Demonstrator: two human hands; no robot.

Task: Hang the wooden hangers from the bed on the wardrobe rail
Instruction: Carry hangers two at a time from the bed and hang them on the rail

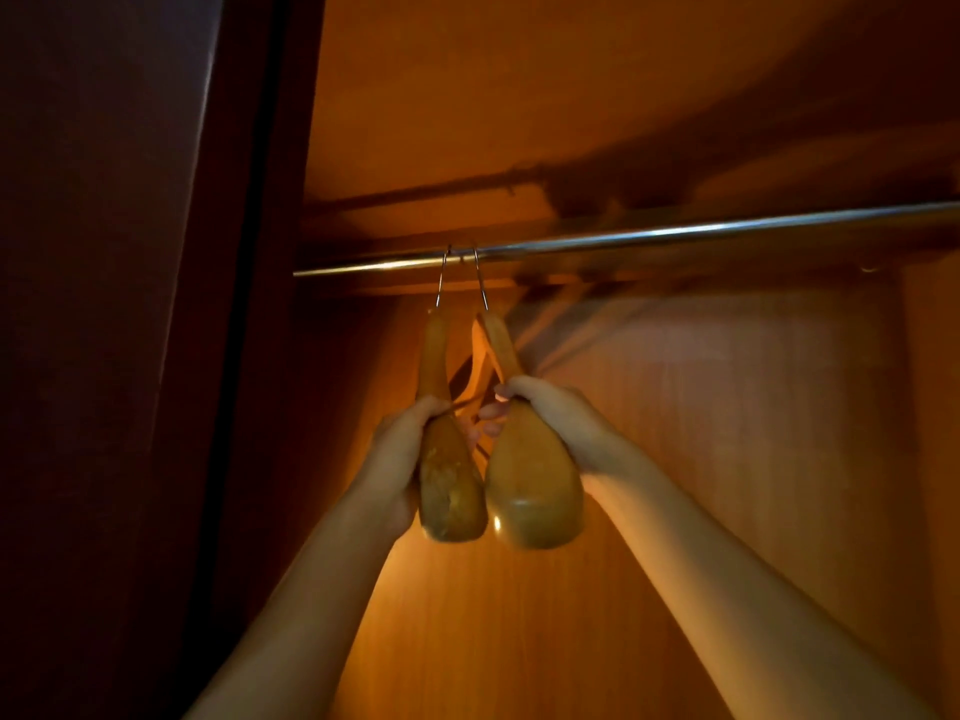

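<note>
Two wooden hangers hang side by side near the left end of the metal wardrobe rail [649, 236], their wire hooks over it. My left hand [397, 459] grips the near shoulder end of the left hanger [449, 485]. My right hand [556, 420] grips the near end of the right hanger [532, 491]. Both hangers are seen end-on, so their far ends are hidden. The broad rounded ends almost touch each other below my fingers.
A dark wardrobe side panel or door [130, 304] stands close on the left. The wooden back wall [727, 407] and top board [519, 96] enclose the space. The rail runs bare to the right of the hangers.
</note>
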